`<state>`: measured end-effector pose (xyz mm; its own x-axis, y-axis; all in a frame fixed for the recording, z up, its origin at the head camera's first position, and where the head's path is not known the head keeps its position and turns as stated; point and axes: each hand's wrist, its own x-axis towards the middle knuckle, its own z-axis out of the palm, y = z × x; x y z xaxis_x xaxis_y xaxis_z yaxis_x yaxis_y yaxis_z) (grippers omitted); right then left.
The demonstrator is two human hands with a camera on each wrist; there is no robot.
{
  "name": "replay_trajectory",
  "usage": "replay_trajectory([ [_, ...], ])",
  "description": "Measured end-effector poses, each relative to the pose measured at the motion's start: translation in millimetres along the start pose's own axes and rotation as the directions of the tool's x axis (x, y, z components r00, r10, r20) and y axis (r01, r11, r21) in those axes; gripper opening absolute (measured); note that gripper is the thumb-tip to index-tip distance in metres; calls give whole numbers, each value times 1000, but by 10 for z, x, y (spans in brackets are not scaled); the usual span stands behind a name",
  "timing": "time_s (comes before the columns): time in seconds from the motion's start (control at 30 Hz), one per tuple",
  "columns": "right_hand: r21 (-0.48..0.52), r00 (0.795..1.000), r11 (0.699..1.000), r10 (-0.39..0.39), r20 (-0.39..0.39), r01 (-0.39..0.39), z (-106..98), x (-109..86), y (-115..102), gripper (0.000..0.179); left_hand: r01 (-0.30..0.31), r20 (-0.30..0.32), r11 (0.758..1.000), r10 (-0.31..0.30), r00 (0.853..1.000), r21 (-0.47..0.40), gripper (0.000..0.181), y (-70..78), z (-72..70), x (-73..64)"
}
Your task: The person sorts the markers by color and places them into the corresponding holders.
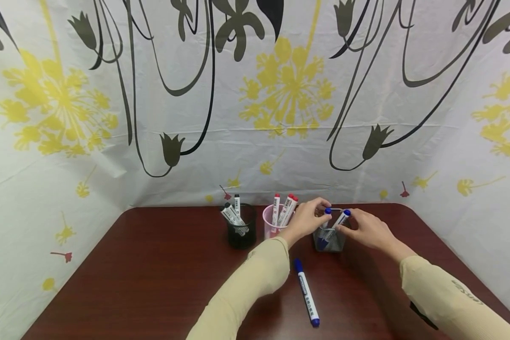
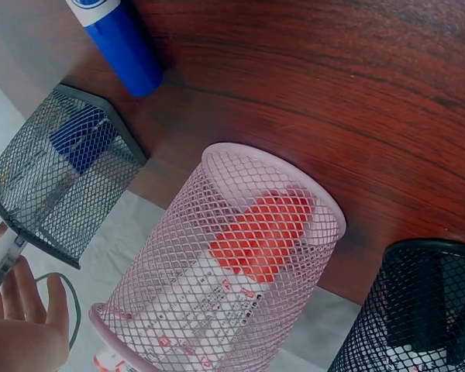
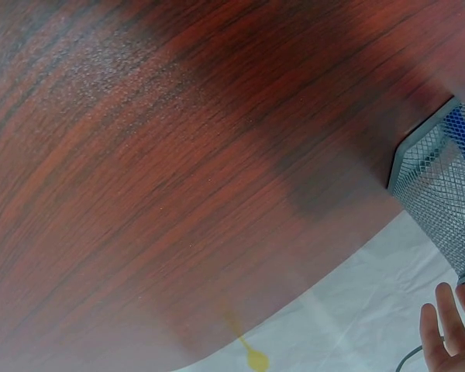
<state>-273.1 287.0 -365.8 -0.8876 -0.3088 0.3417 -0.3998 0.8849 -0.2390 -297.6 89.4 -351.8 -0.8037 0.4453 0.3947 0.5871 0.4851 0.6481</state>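
Note:
A square grey mesh pen holder stands at the back right of the table with blue-capped markers in it. At its top, my left hand pinches an upright blue marker near its cap. A second blue marker leans toward the right in the holder. My right hand is at the holder's right side, thumb by the leaning marker; its fingers look straight near the rim in the right wrist view. Another blue marker lies on the table in front of the holder.
Left of the holder stands a pink mesh cup with several red-capped markers. Further left is a black mesh cup with black-capped markers. A patterned cloth hangs behind the dark red table.

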Motion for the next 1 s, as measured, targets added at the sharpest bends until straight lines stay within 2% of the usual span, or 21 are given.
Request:
replay_trajectory([
  [0.17, 1, 1000, 1000, 1, 3, -1, -1, -3, -7, 60, -10, -4, 998, 10, 1000, -57, 25, 5, -42, -40],
  [0.27, 3, 1000, 1000, 2, 2, -2, -6, -5, -14, 59, -36, -3, 996, 36, 999, -79, 27, 12, -79, -81],
  [0.5, 0, 1000, 1000, 1, -1, -1, -16, -7, -19, 56, -121, -28, 992, 120, 992, -25, 34, 26, -169, -242],
  [0.63, 1, 1000, 1000, 1, 0, -1, -20, -3, -24, 55, -198, -48, 980, 197, 979, -10, 31, 27, -214, -342],
  [0.77, -6, 1000, 1000, 8, 6, -8, -28, -2, -24, 57, -305, -6, 952, 305, 952, 16, 28, 32, -233, -481],
  [0.9, -12, 1000, 1000, 11, 6, -11, -33, -7, -26, 61, -401, 123, 908, 387, 914, 124, 27, 29, -218, -646],
  [0.97, -10, 1000, 1000, 15, 5, -15, -32, -10, -29, 62, -464, 223, 856, 417, 881, 228, 27, 27, -211, -724],
  [1.0, -8, 1000, 1000, 15, 4, -15, -31, -11, -32, 62, -502, 279, 818, 432, 858, 280, 27, 25, -211, -765],
])
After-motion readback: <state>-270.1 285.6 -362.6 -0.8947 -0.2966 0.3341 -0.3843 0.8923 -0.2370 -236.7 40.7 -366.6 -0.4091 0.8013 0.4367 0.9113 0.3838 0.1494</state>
